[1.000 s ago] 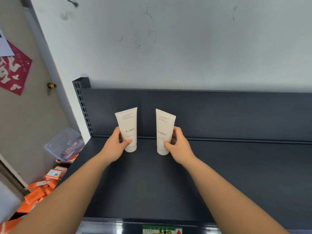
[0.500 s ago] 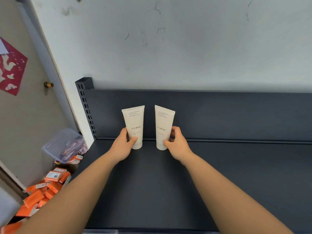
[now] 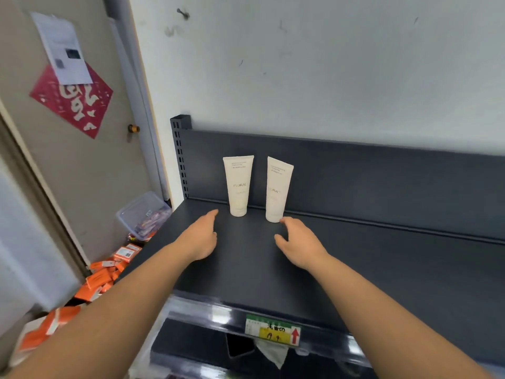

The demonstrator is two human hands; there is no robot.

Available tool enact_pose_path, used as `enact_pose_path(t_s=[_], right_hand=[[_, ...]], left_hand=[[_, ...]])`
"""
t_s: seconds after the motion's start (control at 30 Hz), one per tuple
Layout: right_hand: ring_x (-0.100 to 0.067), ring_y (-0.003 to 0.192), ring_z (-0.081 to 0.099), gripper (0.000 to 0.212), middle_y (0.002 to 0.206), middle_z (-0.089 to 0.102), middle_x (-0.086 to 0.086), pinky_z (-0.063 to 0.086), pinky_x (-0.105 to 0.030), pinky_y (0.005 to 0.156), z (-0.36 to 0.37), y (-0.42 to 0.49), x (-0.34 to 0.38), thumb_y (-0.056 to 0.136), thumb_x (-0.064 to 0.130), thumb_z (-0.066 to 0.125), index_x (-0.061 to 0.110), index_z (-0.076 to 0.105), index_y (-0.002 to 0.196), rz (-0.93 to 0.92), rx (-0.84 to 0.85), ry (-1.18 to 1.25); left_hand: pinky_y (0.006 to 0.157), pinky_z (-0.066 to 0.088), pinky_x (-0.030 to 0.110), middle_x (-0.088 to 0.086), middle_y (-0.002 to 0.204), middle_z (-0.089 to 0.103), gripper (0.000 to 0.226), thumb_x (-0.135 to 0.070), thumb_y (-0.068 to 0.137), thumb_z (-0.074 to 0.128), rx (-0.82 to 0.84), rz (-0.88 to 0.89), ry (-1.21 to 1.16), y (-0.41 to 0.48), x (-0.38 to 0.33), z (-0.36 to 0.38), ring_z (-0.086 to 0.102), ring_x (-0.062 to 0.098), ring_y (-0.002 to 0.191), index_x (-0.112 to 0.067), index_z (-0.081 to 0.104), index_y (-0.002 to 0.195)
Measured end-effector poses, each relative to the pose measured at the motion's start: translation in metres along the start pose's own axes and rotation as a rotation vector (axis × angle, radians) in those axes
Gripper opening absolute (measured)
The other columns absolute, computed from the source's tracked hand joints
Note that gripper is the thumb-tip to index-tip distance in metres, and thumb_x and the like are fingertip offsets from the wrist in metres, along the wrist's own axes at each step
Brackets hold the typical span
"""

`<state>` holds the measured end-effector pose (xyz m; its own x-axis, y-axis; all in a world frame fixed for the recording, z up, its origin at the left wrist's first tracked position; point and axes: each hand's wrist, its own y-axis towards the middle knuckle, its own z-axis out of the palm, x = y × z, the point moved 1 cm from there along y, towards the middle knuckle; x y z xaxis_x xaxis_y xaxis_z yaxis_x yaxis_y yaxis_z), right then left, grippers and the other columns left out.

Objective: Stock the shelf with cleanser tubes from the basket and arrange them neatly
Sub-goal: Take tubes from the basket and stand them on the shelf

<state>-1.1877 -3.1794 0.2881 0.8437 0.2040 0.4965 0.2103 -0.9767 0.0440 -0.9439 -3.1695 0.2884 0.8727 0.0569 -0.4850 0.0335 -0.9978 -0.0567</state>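
My L hand [image 3: 200,236] & R hand [image 3: 297,243], fingers relaxed, gripping nothing, hover near L cleanser tube [image 3: 238,184] & R cleanser tube [image 3: 277,190], both standing cap-down on dark shelf [image 3: 246,272].

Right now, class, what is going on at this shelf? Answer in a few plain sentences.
A person is stocking a dark shelf with white cleanser tubes. The left tube stands upright and the right tube leans slightly, both cap-down near the back panel, not touching. The left hand and right hand hover open just before them, holding nothing.
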Motion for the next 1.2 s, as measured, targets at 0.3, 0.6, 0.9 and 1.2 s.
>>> enact_pose_path(t_s=[0.3,0.6,0.9,1.2], right_hand=[[-0.024,0.142,0.031,0.064,0.157,0.028,-0.006,0.028,-0.035,0.114,0.007,-0.04,0.035,0.1,0.043,0.045,0.013,0.024,0.153,-0.289,0.172,-0.083],[-0.023,0.143,0.029,0.061,0.158,0.028,-0.005,0.029,-0.036,0.113,0.06,-0.082,0.135,0.101,0.038,0.045,0.013,0.025,0.152,-0.624,0.263,-0.02],[-0.026,0.134,0.04,0.055,0.146,0.043,-0.01,0.034,-0.037,0.108,0.137,-0.118,0.243,0.097,0.033,0.052,0.008,0.037,0.144,-0.871,0.345,0.034],[-0.03,0.131,0.043,0.053,0.143,0.045,-0.014,0.038,-0.038,0.104,0.258,-0.161,0.304,0.096,0.026,0.055,0.006,0.039,0.142,-0.93,0.575,-0.008]], left_hand=[[0.117,0.023,0.039,0.006,0.158,0.024,0.058,-0.024,0.101,0.04,-0.089,-0.103,0.126,-0.107,-0.003,-0.007,0.026,0.025,0.144,-0.019,0.017,0.153],[0.113,0.024,0.036,0.013,0.154,0.031,0.054,-0.021,0.099,0.041,-0.334,-0.392,0.082,-0.233,0.063,-0.021,0.031,0.028,0.14,-0.013,0.025,0.15],[0.112,0.024,0.034,0.011,0.155,0.029,0.056,-0.022,0.099,0.043,-0.358,-0.664,0.039,-0.329,0.155,-0.031,0.03,0.028,0.141,-0.015,0.023,0.151],[0.117,0.022,0.041,0.01,0.159,0.019,0.066,-0.021,0.094,0.044,-0.192,-0.828,0.032,-0.399,0.258,0.001,0.023,0.029,0.144,-0.015,0.015,0.154]])
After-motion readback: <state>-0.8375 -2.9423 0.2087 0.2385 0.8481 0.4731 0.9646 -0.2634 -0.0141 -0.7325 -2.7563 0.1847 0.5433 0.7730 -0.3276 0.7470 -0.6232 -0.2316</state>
